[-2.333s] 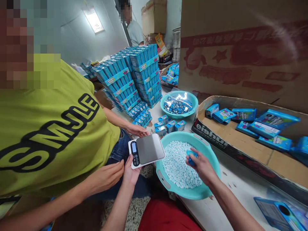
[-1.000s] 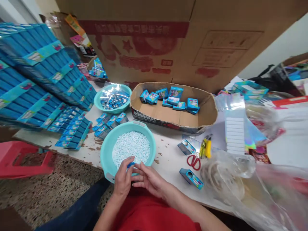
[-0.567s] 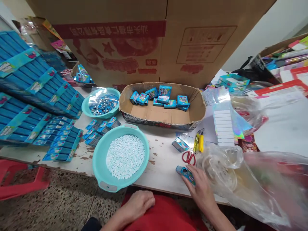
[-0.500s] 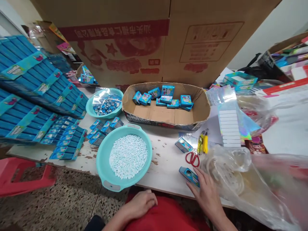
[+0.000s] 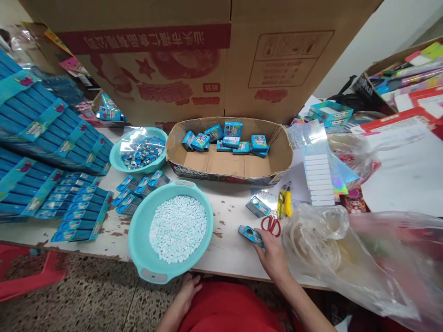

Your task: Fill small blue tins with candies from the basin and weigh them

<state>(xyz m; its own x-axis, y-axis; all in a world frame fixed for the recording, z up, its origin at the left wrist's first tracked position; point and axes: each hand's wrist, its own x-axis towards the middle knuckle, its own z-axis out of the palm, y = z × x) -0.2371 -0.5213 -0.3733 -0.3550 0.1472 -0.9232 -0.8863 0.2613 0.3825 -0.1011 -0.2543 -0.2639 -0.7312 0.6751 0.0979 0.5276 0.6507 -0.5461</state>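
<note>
My right hand (image 5: pixel 272 252) lies on the white table (image 5: pixel 228 249) near its front edge, with its fingertips pinched on one end of a small blue tin (image 5: pixel 249 234) that has a round hole in its lid. My left hand (image 5: pixel 187 290) is low by my red lap, fingers stretched up towards the near rim of a teal basin (image 5: pixel 138 240). That basin is heaped with small pale tablets (image 5: pixel 178 228). A second blue tin (image 5: pixel 258 207) lies just beyond, beside red-handled scissors (image 5: pixel 271 225).
A low cardboard tray (image 5: pixel 282 159) holds several blue packets, and a smaller teal bowl (image 5: pixel 117 161) holds metal lids. Stacked blue boxes (image 5: pixel 41 138) fill the left. A crumpled clear plastic bag (image 5: pixel 346 258) lies at the right, and a big carton (image 5: pixel 194 60) stands behind.
A person in a yellow shirt with a scale has gone out of view as my head turned right. My right hand left the basin, took the blue tin and slid it left. My left hand dropped to my lap.
</note>
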